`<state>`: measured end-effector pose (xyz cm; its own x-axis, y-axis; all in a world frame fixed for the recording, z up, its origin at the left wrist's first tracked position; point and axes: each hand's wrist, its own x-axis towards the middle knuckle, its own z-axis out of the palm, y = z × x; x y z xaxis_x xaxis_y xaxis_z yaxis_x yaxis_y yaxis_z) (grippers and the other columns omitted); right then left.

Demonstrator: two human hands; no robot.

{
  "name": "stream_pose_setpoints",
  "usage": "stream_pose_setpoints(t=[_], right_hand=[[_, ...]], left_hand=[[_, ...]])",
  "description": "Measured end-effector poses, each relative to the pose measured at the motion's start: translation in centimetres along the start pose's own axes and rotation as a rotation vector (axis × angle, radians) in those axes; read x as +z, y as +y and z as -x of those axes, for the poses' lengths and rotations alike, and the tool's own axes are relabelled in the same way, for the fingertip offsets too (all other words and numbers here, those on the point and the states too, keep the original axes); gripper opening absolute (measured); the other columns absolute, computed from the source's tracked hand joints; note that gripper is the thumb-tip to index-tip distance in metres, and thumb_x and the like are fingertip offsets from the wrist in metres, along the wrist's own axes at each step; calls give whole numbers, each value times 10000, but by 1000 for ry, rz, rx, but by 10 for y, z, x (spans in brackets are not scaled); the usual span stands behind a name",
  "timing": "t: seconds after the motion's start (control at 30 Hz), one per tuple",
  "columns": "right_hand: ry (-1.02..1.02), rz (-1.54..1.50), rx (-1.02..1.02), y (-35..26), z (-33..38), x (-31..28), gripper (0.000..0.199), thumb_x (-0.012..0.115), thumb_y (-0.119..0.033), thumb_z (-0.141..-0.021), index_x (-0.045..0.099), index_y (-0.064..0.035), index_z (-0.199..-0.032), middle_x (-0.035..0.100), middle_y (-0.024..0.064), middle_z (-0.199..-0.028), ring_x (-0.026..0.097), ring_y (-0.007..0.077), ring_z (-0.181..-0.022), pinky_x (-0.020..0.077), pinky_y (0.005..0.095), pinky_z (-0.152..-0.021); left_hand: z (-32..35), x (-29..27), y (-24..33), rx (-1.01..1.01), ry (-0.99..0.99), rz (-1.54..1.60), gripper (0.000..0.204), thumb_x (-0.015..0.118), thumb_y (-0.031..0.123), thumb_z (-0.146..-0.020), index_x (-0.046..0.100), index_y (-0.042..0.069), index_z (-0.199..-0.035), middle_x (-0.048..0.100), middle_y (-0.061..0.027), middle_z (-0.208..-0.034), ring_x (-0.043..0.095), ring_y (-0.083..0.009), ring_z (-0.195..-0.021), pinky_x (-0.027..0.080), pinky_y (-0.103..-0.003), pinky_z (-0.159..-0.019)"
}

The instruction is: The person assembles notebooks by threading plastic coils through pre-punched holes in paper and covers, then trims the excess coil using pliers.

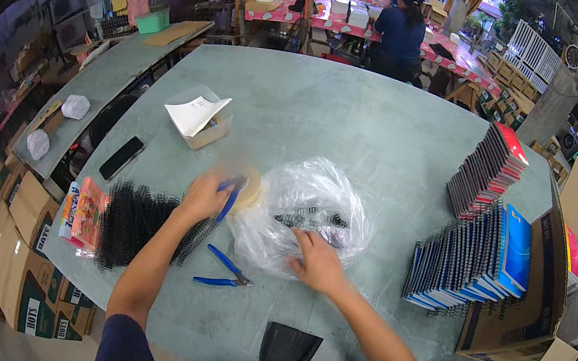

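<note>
My left hand (pixel 205 196) is closed around blue-handled pliers (pixel 228 203), beside a roll of tape (pixel 249 191). Just right of it lies a crumpled clear plastic bag (pixel 269 242) with dark wire coils (pixel 313 219) in its mouth. On the near side of the bag rests my right hand (pixel 319 264), its fingers and thumb apart and touching the plastic. A second pair of blue-handled cutters (pixel 239 278) lies on the table between my forearms. Many black spiral binding coils (pixel 132 227) are heaped under and left of my left forearm.
Stacks of spiral notebooks, red (pixel 485 171) and blue (pixel 470 261), stand at the right beside an open cardboard box (pixel 518 295). A plastic tub (pixel 209 135) with paper and a phone (pixel 122 158) lie at the left. People (pixel 402 31) sit at a far table.
</note>
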<state>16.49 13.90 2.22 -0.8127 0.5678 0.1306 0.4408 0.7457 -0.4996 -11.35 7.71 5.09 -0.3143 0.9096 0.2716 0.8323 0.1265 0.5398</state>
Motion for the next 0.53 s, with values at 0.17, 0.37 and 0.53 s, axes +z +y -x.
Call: stream_pose_setpoints(t=[0.17, 0.37, 0.53], right_hand=[[-488, 46, 65, -8, -3, -20, 283, 588, -285, -818, 619, -18, -909, 612, 198, -836, 599, 362, -835, 462, 452, -752], [-109, -13, -49, 38, -26, -17, 235, 605, -248, -809, 649, -41, -909, 610, 188, -919, 576, 356, -922, 454, 421, -775], [78, 486, 376, 65, -26, -22, 527, 681, -273, -724, 534, -132, -1211, 474, 168, -1267, 450, 356, -1171, 315, 626, -920]], left_hand=[[18, 22, 48, 212, -257, 254, 262, 555, 170, -847, 609, 73, -1085, 624, -199, -970, 593, -375, -890, 464, -414, -789], [46, 61, 59, 221, -774, 152, 326, 561, 208, -857, 572, 68, -1152, 639, -195, -918, 627, -327, -838, 478, -388, -744], [72, 59, 52, 268, -1081, 74, 371, 586, 254, -849, 564, 81, -1176, 629, -220, -949, 628, -310, -886, 468, -380, -799]])
